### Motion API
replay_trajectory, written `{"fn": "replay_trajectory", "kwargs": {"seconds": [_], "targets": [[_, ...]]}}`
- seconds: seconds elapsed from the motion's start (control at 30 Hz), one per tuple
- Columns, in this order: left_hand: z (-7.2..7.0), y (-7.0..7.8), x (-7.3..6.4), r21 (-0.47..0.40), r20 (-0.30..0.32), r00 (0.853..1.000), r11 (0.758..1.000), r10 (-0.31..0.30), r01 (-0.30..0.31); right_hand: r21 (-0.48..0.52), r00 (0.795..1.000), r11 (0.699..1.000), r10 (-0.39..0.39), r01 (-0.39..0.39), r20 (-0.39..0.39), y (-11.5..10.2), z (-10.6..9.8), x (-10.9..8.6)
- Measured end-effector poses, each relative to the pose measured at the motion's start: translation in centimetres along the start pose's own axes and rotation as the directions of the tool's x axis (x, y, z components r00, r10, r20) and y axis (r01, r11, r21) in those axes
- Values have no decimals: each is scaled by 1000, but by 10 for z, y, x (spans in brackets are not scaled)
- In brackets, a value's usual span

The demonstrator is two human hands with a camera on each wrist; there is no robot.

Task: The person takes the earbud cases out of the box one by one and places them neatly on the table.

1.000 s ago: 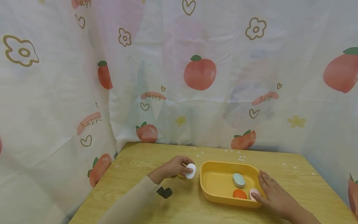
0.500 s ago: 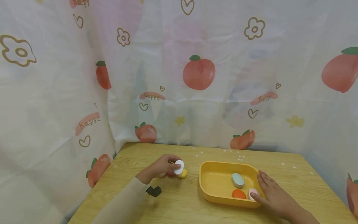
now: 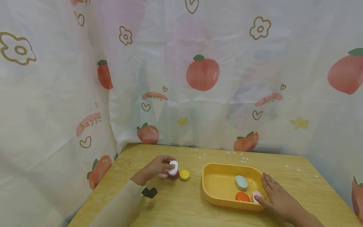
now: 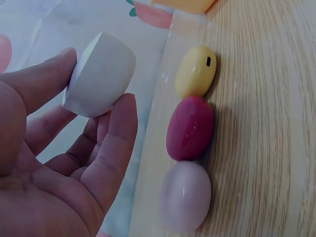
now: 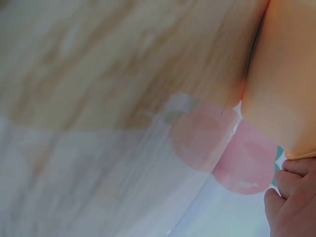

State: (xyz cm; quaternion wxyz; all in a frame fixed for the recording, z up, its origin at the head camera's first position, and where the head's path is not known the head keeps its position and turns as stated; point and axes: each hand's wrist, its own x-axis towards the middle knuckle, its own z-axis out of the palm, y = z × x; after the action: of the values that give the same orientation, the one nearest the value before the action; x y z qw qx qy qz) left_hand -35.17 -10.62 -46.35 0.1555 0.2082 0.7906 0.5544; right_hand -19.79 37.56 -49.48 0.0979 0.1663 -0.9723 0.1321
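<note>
My left hand (image 3: 155, 167) pinches a white oval piece (image 4: 102, 74) with a flat face and a rounded side, thumb on one side and fingers on the other. In the left wrist view it is held up beside a touching row of smooth rounded pieces on the table: yellow (image 4: 196, 71) with a small black mark, magenta (image 4: 190, 128) and pale pink (image 4: 185, 196). My right hand (image 3: 280, 197) lies along the right rim of a yellow tray (image 3: 216, 202), fingers extended, thumb over the edge. Inside the tray are a mint piece (image 3: 241, 183), an orange piece (image 3: 242, 196) and a light-pink piece (image 3: 256, 197).
The wooden table (image 3: 181, 208) ends at a white fruit-print curtain (image 3: 170, 69) at the back and left. Several small white spots (image 3: 244, 158) dot the tabletop behind the tray. A black strap piece (image 3: 149, 192) sits beside my left wrist.
My left hand has moved left with the white piece, away from the tray, uncovering the yellow and part of the magenta piece. The right hand and tray stay put.
</note>
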Motion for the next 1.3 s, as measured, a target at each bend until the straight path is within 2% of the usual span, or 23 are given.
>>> {"fn": "replay_trajectory", "kwargs": {"seconds": [0.4, 0.6, 0.97, 1.3], "targets": [[-20, -15, -5, -62, -56, 997, 997, -52, 48, 0, 1000, 1000, 1, -1, 5, -1, -2, 0], [-31, -24, -6, -79, -99, 993, 995, -61, 53, 3, 1000, 1000, 1, -2, 3, -1, -2, 0], [-43, -40, -11, -149, -191, 975, 985, -110, 82, 4, 1000, 1000, 0, 0, 0, -1, -1, 0], [-53, -53, -15, -99, -219, 967, 989, -128, 109, 23, 999, 999, 26, -26, 21, -3, -3, 1]]}}
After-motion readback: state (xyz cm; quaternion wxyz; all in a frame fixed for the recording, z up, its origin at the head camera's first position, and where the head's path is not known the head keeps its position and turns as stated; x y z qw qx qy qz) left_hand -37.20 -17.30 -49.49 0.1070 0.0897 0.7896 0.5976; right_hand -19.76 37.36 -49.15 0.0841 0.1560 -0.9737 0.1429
